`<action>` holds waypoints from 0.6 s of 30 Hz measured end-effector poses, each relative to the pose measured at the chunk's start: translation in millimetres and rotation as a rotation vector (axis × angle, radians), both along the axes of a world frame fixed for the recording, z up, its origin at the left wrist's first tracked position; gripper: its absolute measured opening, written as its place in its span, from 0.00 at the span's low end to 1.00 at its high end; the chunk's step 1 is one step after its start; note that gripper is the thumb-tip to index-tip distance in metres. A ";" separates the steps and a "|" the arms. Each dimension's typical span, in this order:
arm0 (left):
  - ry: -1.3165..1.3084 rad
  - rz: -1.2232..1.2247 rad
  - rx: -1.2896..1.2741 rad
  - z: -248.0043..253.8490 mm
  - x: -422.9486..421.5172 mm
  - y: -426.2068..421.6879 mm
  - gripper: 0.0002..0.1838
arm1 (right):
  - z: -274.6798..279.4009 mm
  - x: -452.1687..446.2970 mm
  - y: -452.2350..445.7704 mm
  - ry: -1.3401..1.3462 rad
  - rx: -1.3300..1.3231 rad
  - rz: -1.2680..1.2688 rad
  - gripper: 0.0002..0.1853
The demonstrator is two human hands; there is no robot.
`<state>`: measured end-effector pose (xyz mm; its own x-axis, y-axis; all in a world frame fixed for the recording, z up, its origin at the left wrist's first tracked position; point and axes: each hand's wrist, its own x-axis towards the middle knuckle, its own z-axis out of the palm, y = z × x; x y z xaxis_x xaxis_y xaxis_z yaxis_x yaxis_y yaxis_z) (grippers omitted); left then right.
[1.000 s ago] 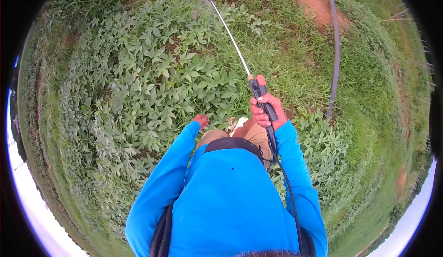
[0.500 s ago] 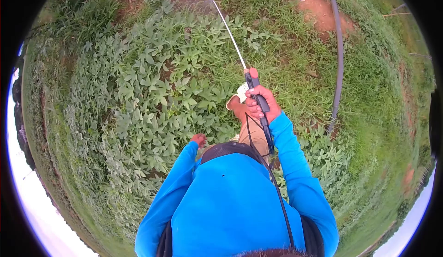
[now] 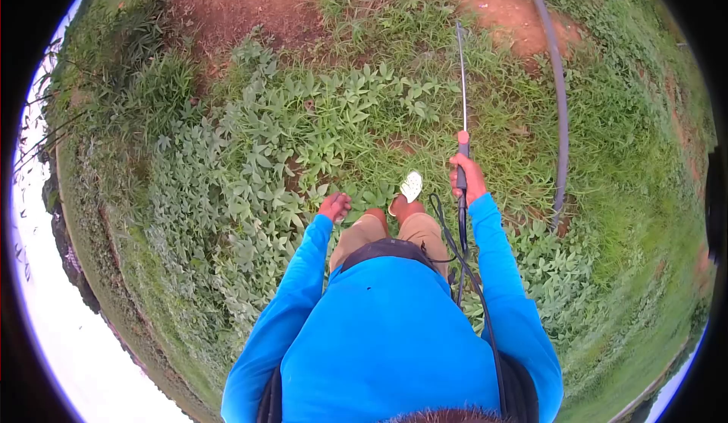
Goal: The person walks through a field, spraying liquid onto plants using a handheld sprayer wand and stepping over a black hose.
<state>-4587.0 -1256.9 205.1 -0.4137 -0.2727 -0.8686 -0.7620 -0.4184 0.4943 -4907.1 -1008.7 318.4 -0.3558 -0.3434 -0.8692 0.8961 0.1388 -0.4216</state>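
At the far left, pale sky point(image 3: 57, 332) shows along the curved edge of the view, with a band of dark trees point(image 3: 67, 248) beside it. Next comes a clump of tall grass point(image 3: 163, 89), and below it broad-leaved plants point(image 3: 220, 195) spread toward the middle. Bare reddish soil point(image 3: 235, 2) lies beyond them at the top.

Just right of these plants, the left hand point(image 3: 334, 207) hangs above the leaves at the end of a blue sleeve point(image 3: 292, 275). Its fingers are loosely curled inward; whether they press against the palm cannot be told.

At the centre are the person's blue shirt point(image 3: 387, 332), a dark waistband point(image 3: 387, 251) and tan shorts point(image 3: 355, 239). One pale, spotted shoe point(image 3: 411, 186) is set forward among low greenery.

Right of the shoe, the right hand point(image 3: 469, 179) is wrapped around the dark handle of a spray wand point(image 3: 463, 138). The wand's thin metal rod points away from the person, almost straight up the view, its tip over grass near the soil. A black hose point(image 3: 486, 309) loops beside the handle and runs down in front of the right side of the shirt.

Farther right, well apart from the hand, a thick grey pipe point(image 3: 560, 97) lies across the grass point(image 3: 629, 218).
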 end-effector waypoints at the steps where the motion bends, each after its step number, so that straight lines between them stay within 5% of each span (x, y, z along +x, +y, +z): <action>1: 0.013 -0.036 -0.024 0.2 -5.3 -6.4 0.17 | -1.3 -14.6 -11.9 0.026 -0.036 -0.003 0.13; 6: 0.151 -0.104 -0.199 -1.2 19.5 -23.0 0.17 | -1.4 -77.0 -89.9 0.052 -0.239 0.105 0.15; 9: -0.047 -0.260 -0.269 21.1 36.3 -43.9 0.16 | -2.3 -103.4 -136.3 -0.015 -0.415 0.170 0.15; 11: -0.310 -0.142 -0.060 38.4 42.9 -54.7 0.16 | -3.7 -111.4 -162.1 -0.035 -0.481 0.175 0.15; 18: -0.365 -0.087 -0.055 42.2 72.5 -91.0 0.14 | -12.0 -142.5 -180.8 0.049 -0.479 0.123 0.18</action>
